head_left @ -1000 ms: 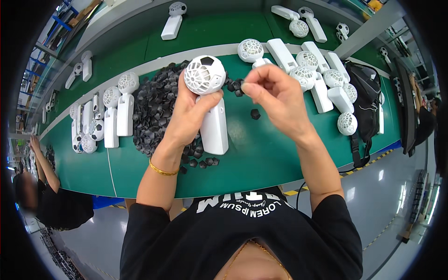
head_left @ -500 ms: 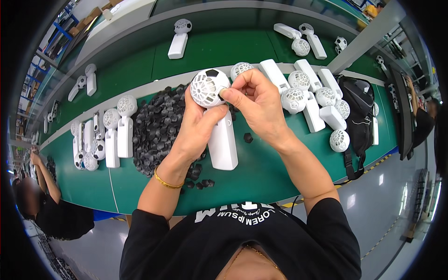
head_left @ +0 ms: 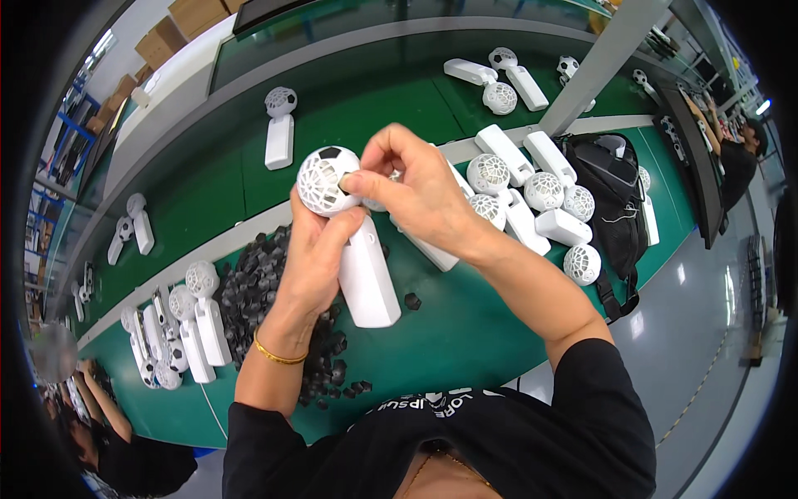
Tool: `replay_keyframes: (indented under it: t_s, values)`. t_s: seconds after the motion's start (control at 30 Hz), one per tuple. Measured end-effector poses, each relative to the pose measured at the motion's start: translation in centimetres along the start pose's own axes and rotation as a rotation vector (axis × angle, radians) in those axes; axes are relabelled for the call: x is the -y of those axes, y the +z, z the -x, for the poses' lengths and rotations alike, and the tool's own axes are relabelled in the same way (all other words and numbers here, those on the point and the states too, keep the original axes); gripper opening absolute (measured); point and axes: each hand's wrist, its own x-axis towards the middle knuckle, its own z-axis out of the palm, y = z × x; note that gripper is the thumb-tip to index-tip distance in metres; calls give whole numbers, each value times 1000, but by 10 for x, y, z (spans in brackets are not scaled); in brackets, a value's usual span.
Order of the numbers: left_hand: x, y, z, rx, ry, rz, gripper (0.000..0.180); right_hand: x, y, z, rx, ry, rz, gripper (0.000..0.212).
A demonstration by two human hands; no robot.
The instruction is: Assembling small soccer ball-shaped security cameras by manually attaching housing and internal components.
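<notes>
ball (head_left: 324, 185) of white unit (head_left: 371, 283) clasped in left hand (head_left: 312, 254) above green bench (head_left: 453, 341), right hand (head_left: 420, 202) against its side, whether gripping anything cannot tell; off-centre pressure could twist it loose.

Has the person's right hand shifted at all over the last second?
Yes: the right hand has gone left, farther from the black backpack on the green table, and is now at the white ball-shaped head.

The person wears a black T-shirt (head_left: 532, 449) with white lettering (head_left: 450, 407), a gold bracelet (head_left: 281, 360) and a necklace (head_left: 476, 473).
</notes>
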Motion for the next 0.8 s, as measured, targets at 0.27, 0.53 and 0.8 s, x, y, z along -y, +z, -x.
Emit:
replay_keyframes:
  t_s: [0.27, 0.53, 0.8]
  values:
    - [-9, -27, -127, 33, 99, -471, 77, -75, -99, -98, -239, -365, 943, 50]
    - [64, -54, -242, -52, 240, -1043, 79, -152, -243, -109, -184, 533, 1270, 67]
    - [7, -33, -115, 94, 235, -560, 63, -102, -207, -96, -283, 425, 502, 59]
